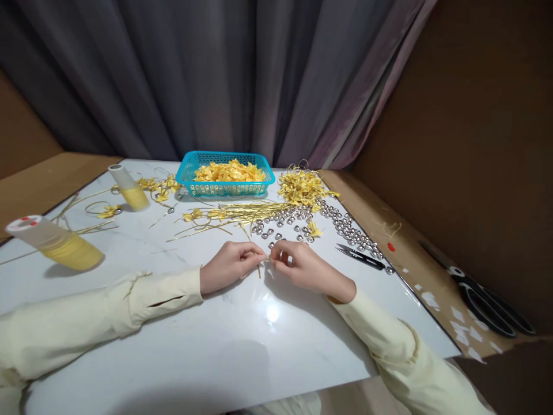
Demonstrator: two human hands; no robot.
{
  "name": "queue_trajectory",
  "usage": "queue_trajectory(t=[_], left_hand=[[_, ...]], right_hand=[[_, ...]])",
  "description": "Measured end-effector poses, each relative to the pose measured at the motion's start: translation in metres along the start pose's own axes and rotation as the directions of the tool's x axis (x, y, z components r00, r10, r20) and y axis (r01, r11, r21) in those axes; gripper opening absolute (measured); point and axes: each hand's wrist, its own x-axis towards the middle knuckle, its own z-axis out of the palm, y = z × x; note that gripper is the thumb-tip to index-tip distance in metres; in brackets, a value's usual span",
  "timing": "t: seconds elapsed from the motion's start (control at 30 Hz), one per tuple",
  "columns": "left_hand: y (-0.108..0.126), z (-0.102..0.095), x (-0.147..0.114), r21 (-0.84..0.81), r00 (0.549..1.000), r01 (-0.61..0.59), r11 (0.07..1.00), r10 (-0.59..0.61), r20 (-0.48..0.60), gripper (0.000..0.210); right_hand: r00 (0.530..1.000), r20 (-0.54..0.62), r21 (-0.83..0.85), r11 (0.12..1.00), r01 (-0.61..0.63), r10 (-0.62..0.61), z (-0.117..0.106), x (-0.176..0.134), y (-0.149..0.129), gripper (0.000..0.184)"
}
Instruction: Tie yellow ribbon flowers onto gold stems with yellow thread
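Note:
My left hand (231,265) is closed in a pinch near the middle of the table. Right beside it, my right hand (306,268) pinches too, its fingertips almost touching the left ones. A tiny pale yellowish bit (268,257) shows between them, too small to name. A thin gold wire stem (260,272) sticks out below the left fingertips; whether it is gripped or lies beneath them I cannot tell. Just beyond the hands are scattered silver teardrop-shaped beads (279,236), a yellow ribbon flower (314,230) and a bundle of gold wire stems (254,208).
A blue basket (184,176) of yellow ribbon pieces stands at the back, with a pile of yellow flowers (305,185) beside it. Two cones of yellow thread (71,251) stand at left. Black thread snips (363,257) lie right; large scissors (484,300) rest on the cardboard.

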Motion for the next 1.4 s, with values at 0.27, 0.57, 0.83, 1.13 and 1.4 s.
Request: queue_trajectory(t=[0.27,0.57,0.83,1.13,1.4], left_hand=[[0.0019,-0.0004,-0.0017,0.147,0.992,-0.11,0.983,0.117,-0.04,0.028],[0.0016,-0.0001,-0.0015,0.19,0.988,-0.134,0.973,0.146,-0.055,0.027],[0.0016,0.0006,-0.0014,0.154,0.99,-0.124,0.98,0.133,-0.05,0.027],[0.0026,0.0,-0.0026,0.18,0.982,-0.16,0.971,0.176,-0.074,0.025],[-0.0001,0.0013,-0.0018,0.145,0.979,-0.17,0.975,0.183,-0.085,0.025]], right_hand=[[0.998,-0.004,0.131,0.989,-0.064,0.065,0.0027,0.0012,0.0009,0.008],[0.998,-0.028,0.155,0.987,-0.05,0.055,0.0054,0.0027,-0.0005,0.006],[0.991,-0.128,0.155,0.988,-0.007,0.027,0.0052,0.0011,-0.006,0.01],[0.991,-0.085,0.136,0.986,-0.091,0.103,0.0046,0.0015,0.0003,0.025],[0.991,-0.053,0.143,0.983,-0.118,0.126,0.0044,0.0018,-0.0039,0.024]])
